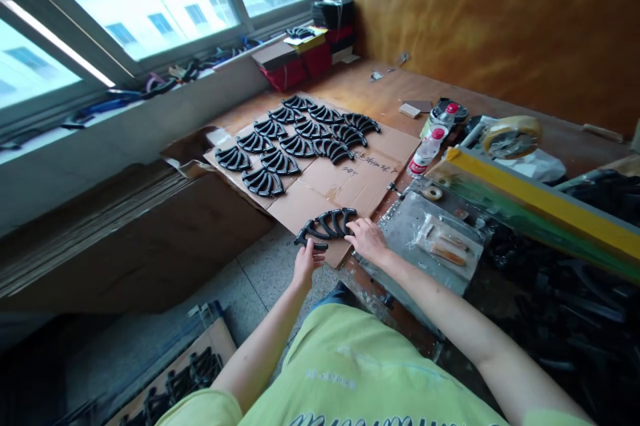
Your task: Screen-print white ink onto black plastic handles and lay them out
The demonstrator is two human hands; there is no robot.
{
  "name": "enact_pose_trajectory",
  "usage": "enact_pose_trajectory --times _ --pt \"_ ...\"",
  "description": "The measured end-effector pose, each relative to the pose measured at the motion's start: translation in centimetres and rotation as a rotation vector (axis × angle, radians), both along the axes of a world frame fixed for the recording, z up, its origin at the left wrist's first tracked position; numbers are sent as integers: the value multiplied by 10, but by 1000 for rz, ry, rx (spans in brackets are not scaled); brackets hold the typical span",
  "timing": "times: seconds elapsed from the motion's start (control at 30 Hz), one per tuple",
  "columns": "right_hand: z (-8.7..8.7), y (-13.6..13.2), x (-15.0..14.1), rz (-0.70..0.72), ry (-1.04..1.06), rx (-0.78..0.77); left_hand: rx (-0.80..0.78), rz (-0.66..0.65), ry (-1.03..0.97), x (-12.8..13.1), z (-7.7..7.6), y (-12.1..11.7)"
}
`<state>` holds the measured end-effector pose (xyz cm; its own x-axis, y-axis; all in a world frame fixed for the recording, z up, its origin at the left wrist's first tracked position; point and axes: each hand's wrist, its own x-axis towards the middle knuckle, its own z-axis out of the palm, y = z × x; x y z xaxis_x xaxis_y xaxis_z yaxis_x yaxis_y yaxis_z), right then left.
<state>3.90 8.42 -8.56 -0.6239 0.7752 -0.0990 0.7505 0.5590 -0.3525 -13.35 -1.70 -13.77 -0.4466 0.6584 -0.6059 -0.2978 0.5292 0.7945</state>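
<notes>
Glossy black parts (263, 183) on matt brown cardboard (310, 196).
The parts look like smooth, hard plastic or coated material, with bright highlights along their curves; which of the two cannot be told. The cardboard is dull paper board, creased, with shiny tape across it. Beneath, the table (390, 89) looks like brown wood with a soft sheen, and the wall board (480, 33) is wood-toned, mottled and faintly glossy. The bottle (424, 154) is clear, shiny plastic; the tape roll (515, 123) looks glossy too. A small bag (447, 243) is thin, crinkled clear plastic. The shirt (360, 366) is soft, matt cloth, and the floor (250, 283) looks hard and speckled.
</notes>
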Motion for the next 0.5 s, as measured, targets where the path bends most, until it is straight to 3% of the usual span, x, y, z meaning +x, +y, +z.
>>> enact_pose_trajectory --times 0.17,0.3,0.5 --pt "-27 24 -48 -94 -296 -150 -136 -31 112 -24 -33 -4" --pt "-38 24 -68 -128 -355 -211 -195 -102 155 -32 -39 6" --pt "-41 32 -74 -156 -332 -195 -280 -222 247 -49 -41 14"
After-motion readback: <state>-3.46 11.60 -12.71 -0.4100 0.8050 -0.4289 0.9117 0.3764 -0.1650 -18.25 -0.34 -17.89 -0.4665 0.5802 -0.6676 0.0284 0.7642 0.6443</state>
